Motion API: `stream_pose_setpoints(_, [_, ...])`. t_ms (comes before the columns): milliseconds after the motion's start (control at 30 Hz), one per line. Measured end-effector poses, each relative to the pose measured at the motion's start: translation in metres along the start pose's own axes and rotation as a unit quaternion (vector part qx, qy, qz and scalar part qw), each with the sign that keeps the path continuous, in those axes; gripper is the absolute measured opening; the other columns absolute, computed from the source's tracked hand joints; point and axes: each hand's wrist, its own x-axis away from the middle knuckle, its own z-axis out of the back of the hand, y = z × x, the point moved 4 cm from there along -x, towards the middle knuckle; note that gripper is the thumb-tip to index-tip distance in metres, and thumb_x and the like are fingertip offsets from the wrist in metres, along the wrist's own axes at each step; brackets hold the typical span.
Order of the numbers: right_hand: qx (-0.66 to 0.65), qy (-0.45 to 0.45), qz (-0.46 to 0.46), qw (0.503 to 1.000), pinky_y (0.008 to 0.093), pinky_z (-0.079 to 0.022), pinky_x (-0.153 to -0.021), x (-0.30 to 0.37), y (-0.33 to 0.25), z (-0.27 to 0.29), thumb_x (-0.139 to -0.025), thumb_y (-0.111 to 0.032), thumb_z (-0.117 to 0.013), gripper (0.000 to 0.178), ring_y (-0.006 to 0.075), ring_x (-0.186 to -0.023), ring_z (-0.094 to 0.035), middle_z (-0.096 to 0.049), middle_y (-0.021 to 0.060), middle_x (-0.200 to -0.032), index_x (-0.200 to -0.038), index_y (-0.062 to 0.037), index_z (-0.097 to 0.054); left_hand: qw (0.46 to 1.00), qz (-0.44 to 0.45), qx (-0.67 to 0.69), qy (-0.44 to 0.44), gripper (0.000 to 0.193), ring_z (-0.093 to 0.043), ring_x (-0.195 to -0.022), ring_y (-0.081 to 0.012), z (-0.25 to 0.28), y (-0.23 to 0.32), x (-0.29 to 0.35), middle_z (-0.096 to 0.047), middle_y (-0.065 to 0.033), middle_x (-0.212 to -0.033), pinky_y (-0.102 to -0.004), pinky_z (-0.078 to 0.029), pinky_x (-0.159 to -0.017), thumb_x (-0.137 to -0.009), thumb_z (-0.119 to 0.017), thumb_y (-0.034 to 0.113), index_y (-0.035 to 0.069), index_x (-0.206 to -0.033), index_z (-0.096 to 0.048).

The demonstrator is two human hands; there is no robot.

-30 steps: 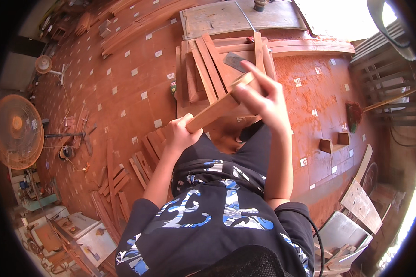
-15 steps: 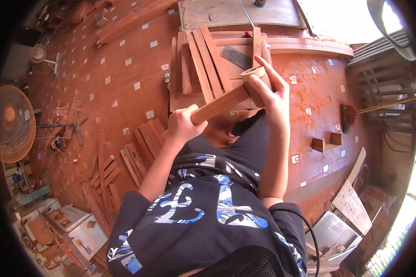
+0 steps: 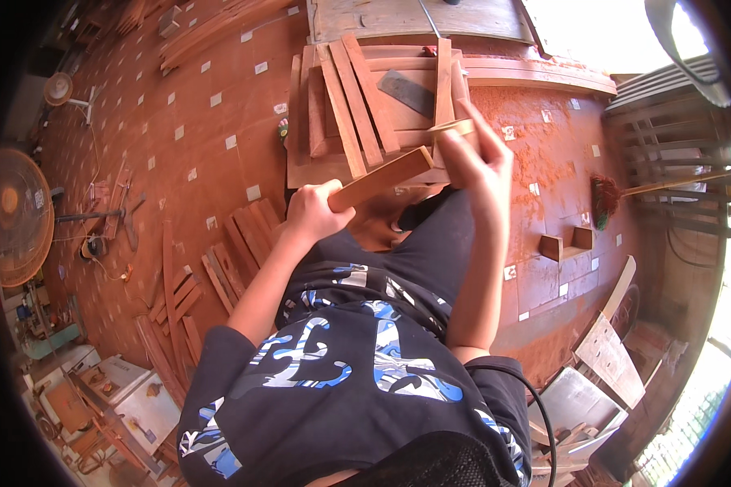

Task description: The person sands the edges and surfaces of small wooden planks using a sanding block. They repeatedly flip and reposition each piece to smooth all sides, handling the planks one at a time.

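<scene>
My left hand [image 3: 310, 214] is wrapped round the near end of a short wooden slat [image 3: 388, 178], which points up and to the right over my lap. My right hand [image 3: 481, 162] pinches a tan, curved thing that looks like a roll of tape [image 3: 455, 129], just beyond the slat's far end. A small gap shows between the slat and the tan roll. Beyond my hands, several long wooden strips [image 3: 343, 114] lie side by side on stacked wooden panels [image 3: 297, 172]. Beside them lies a dark flat plate [image 3: 406, 94], and another upright-looking strip [image 3: 443, 81] is to its right.
Loose boards [image 3: 240, 243] lie on the tiled floor at left, near a standing fan [image 3: 23, 217]. At right are a broom [image 3: 605, 201], a small wooden tray-like piece [image 3: 567, 245] and a metal rack [image 3: 666, 130]. Sawdust covers the floor. A pale worktable [image 3: 398, 23] stands at the far side.
My right hand and the tan roll have come away from the slat's far end, which now shows bare. The slat stays in my left hand. The whole view has shifted slightly.
</scene>
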Motion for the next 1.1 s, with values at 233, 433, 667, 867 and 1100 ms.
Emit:
stream_pose_setpoints(233, [0.216,0.001,-0.080,0.973,0.0321,-0.056,-0.088,-0.008,0.123,0.014,-0.085,-0.019,-0.082,0.056,0.0205,-0.100,-0.073,-0.076,0.0158,-0.109,-0.134,0.0020,-0.065,0.997,-0.028,0.067,0.014,0.020,-0.068,-0.067,-0.0394,0.022,0.012,-0.006,-0.065,-0.0187,-0.066,-0.0454,-0.055,-0.060,-0.069,-0.075,0.023,0.007,-0.076,-0.064])
stream_pose_setpoints(433, [-0.083,0.039,-0.014,0.996,0.0184,-0.040,-0.059,-0.002,0.027,0.015,-0.091,-0.012,-0.076,0.055,0.0011,-0.065,-0.051,-0.062,-0.0059,-0.079,-0.142,0.0003,-0.059,0.997,-0.061,-0.027,0.035,0.019,-0.067,-0.065,-0.0376,0.028,0.001,-0.022,-0.065,-0.0167,-0.067,-0.0430,-0.053,-0.058,-0.068,-0.074,0.016,0.005,-0.075,-0.061])
stream_pose_setpoints(667, [0.244,0.014,0.122,0.962,0.0308,-0.051,-0.085,-0.020,0.081,0.016,-0.083,-0.019,-0.082,0.062,0.0197,-0.089,-0.066,-0.069,0.0161,-0.101,-0.137,0.0035,-0.060,0.995,-0.100,-0.003,0.011,0.019,-0.066,-0.065,-0.0385,0.027,0.022,-0.024,-0.064,-0.0177,-0.067,-0.0438,-0.053,-0.058,-0.067,-0.075,0.017,0.005,-0.074,-0.061])
stream_pose_setpoints(867, [-0.047,0.057,-0.094,0.993,0.0226,-0.052,-0.080,-0.002,0.087,0.022,-0.092,-0.018,-0.077,0.057,0.0070,-0.087,-0.064,-0.071,0.0028,-0.097,-0.140,0.0036,-0.057,0.995,-0.077,-0.057,-0.003,0.026,-0.069,-0.069,-0.0388,0.037,0.008,-0.030,-0.068,-0.0174,-0.070,-0.0463,-0.057,-0.064,-0.066,-0.079,0.025,0.007,-0.081,-0.067])
stream_pose_setpoints(1100, [0.093,0.025,0.045,0.994,0.0291,-0.052,-0.091,-0.007,0.061,0.012,-0.090,-0.022,-0.081,0.057,0.0129,-0.104,-0.065,-0.072,0.0104,-0.110,-0.136,0.0050,-0.060,0.990,-0.086,-0.111,-0.009,0.029,-0.069,-0.068,-0.0366,0.033,0.012,-0.029,-0.070,-0.0157,-0.072,-0.0443,-0.057,-0.063,-0.065,-0.080,0.026,0.008,-0.086,-0.071])
